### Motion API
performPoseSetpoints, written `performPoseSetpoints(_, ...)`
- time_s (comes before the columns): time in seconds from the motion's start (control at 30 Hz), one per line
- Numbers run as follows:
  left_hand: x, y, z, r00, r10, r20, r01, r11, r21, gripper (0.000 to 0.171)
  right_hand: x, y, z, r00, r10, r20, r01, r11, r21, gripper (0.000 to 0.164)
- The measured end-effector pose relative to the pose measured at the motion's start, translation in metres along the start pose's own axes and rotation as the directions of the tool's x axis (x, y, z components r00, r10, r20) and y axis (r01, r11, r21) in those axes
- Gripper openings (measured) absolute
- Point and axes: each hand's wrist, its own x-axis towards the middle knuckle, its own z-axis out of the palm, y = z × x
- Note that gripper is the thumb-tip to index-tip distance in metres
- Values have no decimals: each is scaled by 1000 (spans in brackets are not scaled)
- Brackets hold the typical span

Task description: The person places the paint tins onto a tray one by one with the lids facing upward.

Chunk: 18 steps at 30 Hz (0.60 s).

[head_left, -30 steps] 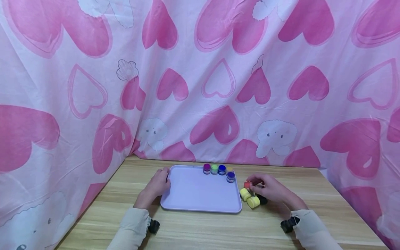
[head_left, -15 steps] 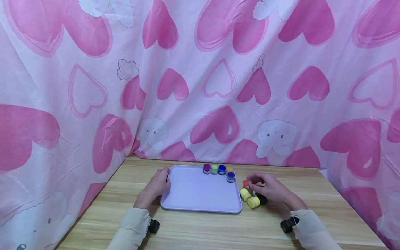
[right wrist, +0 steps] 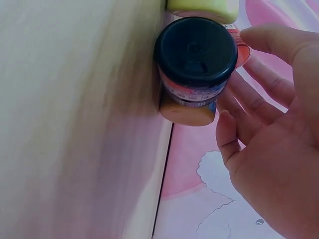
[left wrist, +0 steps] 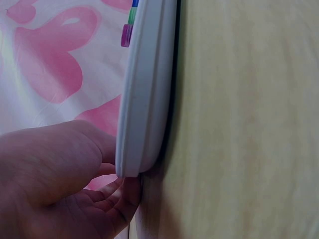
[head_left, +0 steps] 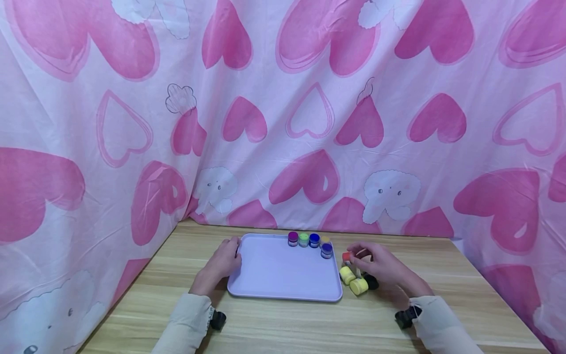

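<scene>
Pink-and-white fabric printed with hearts hangs behind a light wood-grain table. On it sits a pale lavender rectangular tray, its left rim gripped by the left hand, thumb above and fingers beneath. Five small jars with coloured lids stand in the tray's far right corner. Beyond its right rim, the right hand pinches a small red jar, close beside two small yellow jars and a round black-lidded jar.
</scene>
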Motion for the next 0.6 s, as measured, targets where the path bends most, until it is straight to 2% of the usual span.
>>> performPoseSetpoints(0.3,0,2,0,1000,-23,11,23,1000,-4,36,-1,-6,1,998,-55,-10,55,998,-33,29)
performPoseSetpoints(0.6,0,0,1,1000,-15,1,15,1000,1,35,1,-11,4,999,-48,-13,48,998,-43,33)
